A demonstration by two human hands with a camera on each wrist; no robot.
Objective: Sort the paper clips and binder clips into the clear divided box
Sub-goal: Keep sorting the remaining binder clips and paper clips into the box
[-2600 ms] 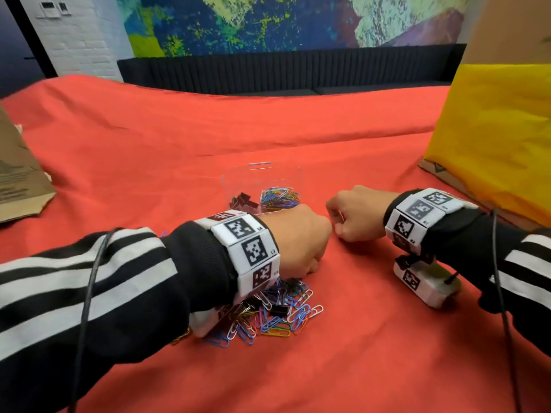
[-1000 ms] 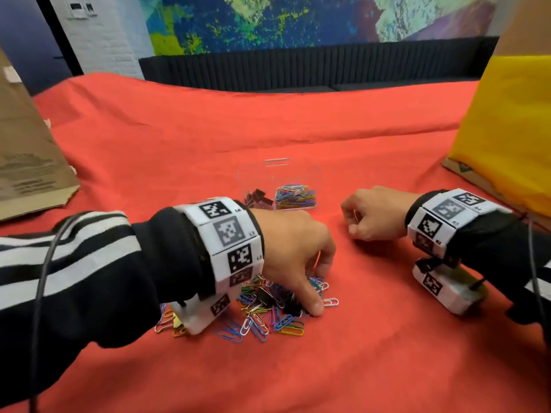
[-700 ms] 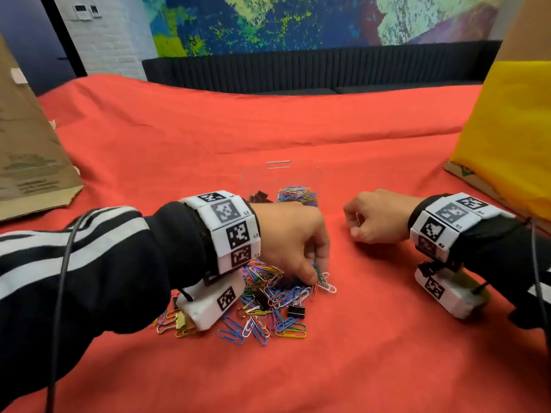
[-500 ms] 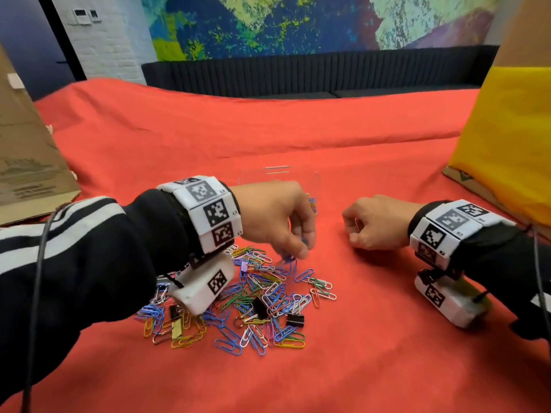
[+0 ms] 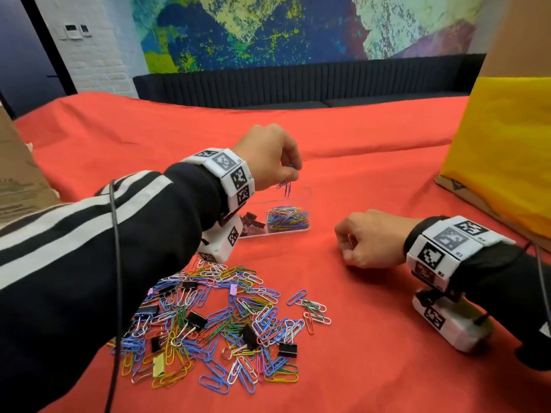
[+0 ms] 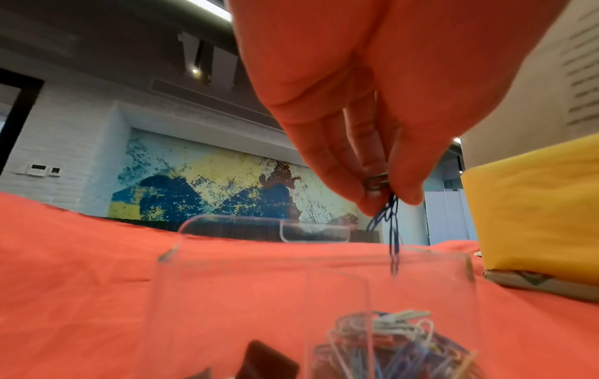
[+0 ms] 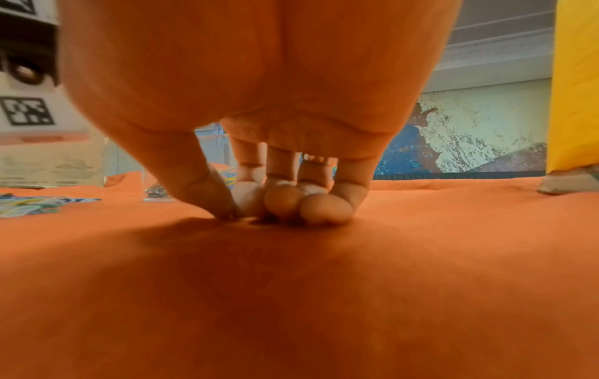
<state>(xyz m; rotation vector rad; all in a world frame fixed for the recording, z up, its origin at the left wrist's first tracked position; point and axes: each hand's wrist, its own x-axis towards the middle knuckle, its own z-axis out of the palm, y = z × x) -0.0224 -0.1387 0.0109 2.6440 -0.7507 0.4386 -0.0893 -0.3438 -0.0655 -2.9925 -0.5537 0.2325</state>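
Above the clear divided box point(image 5: 301, 204), the left hand point(image 5: 268, 156) is pinching a few blue paper clips point(image 5: 286, 186) over its right compartment, which is holding a heap of paper clips point(image 5: 287, 217); dark binder clips point(image 5: 253, 223) are filling the left one. One loose pile point(image 5: 220, 320), too many to count, is lying nearer the person. The right hand point(image 5: 369, 238) is resting curled on the red cloth point(image 5: 372, 368), holding nothing.

A red cloth point(image 5: 372, 368) covers the table before a dark ribbed bench point(image 5: 298, 84), a colourful abstract mural point(image 5: 298, 28) and a white brick wall point(image 5: 95, 55).
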